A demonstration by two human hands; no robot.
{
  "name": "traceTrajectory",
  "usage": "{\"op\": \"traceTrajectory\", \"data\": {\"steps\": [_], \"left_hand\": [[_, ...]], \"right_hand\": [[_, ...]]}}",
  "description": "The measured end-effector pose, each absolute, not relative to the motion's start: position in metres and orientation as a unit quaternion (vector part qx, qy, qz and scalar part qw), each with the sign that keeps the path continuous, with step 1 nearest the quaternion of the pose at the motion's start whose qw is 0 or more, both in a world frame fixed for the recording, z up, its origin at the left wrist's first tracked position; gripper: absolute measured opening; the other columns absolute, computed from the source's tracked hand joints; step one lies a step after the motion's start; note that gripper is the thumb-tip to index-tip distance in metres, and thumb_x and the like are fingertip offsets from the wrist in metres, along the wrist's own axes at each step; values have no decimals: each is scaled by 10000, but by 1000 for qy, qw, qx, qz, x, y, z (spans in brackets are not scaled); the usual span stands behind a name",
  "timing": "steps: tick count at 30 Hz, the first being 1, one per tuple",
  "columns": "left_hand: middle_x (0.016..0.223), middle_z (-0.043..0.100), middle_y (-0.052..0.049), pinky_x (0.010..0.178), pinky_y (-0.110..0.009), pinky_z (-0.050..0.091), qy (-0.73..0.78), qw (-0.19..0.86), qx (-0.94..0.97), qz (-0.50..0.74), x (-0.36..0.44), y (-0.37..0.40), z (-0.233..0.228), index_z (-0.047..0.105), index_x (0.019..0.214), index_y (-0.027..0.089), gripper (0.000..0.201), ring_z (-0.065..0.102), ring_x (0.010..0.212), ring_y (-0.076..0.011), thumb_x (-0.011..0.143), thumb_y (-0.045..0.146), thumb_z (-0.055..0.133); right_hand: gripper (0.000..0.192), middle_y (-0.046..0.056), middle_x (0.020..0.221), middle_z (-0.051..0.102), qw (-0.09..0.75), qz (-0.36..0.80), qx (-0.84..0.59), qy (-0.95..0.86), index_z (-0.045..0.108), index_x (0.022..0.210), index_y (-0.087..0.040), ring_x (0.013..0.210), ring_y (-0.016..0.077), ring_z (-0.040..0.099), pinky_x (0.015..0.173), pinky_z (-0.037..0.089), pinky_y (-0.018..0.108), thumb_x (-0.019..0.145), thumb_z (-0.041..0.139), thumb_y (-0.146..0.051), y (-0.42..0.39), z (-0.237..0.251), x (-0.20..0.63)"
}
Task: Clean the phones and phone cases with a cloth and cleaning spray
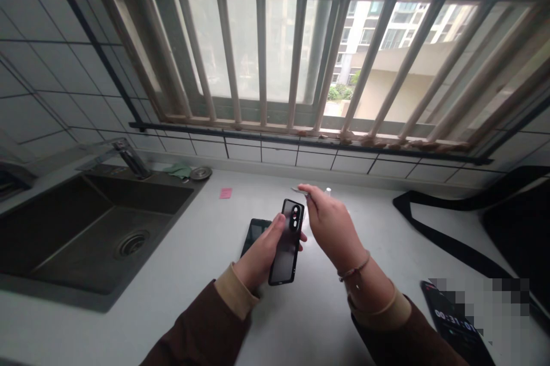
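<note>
My left hand [263, 248] is closed around a phone case [283, 254] with black edges, a smoky see-through back and camera cutouts at its top. The case is held up, tilted, above the counter. My right hand [330, 220] is raised just right of the case's upper end, its fingers pinched on a small thin object [297, 189] whose pale tip sticks out to the left; its kind is too small to tell. Partly hidden behind my left hand, a dark phone [254, 232] lies on the white counter. A small white cap [328, 191] shows behind my right hand.
A dark sink [189, 203] with a faucet [131, 160] is at left, a green cloth [177, 170] and round strainer [200, 173] behind it. A pink note [226, 193] lies mid-counter. At right are a black strap [447, 234] and a phone showing a timer [455, 320]. A barred window stands behind.
</note>
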State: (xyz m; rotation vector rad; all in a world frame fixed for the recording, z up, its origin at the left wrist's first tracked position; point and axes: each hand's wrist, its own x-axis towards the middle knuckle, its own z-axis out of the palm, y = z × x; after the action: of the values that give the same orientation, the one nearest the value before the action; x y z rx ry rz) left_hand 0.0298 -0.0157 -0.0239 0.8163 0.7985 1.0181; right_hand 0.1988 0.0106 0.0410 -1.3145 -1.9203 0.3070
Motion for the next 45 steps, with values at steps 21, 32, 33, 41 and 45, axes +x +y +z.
{"op": "traceTrajectory", "data": {"steps": [21,32,33,41,45], "left_hand": [[994,800,-171,652,-298,533,373,740,333,450,32,-14,-22,703,1195,125,685,745,764,-234,950,750,567],[929,791,-138,637,-284,526,383,742,334,437,30,-14,-15,693,1174,133,632,728,713,-211,947,715,603],[915,790,-132,635,-286,525,388,742,330,436,31,-15,-14,693,1152,134,623,723,695,-208,932,712,628],[848,776,-121,630,-283,531,395,740,341,424,34,-18,-14,697,1052,131,611,708,666,-195,921,724,633],[896,784,-130,632,-274,536,383,734,349,439,32,-19,-10,683,1129,137,630,714,681,-190,922,730,637]], "right_hand": [[328,47,849,763,329,211,-516,-762,707,1188,-205,726,183,700,689,480,289,1083,397,-211,25,22,199],[337,77,933,772,326,174,-512,-775,695,1213,-186,859,213,736,745,535,308,1038,417,-110,21,21,194],[352,91,991,778,334,166,-498,-783,691,1237,-180,914,220,743,786,554,319,1032,418,-98,20,20,192],[390,122,1226,768,334,132,-440,-823,680,1302,-170,1139,251,728,983,570,383,1027,421,-73,22,14,191],[348,106,1149,786,335,139,-452,-815,688,1278,-180,1052,237,747,920,573,357,1052,431,-119,24,18,196]]}}
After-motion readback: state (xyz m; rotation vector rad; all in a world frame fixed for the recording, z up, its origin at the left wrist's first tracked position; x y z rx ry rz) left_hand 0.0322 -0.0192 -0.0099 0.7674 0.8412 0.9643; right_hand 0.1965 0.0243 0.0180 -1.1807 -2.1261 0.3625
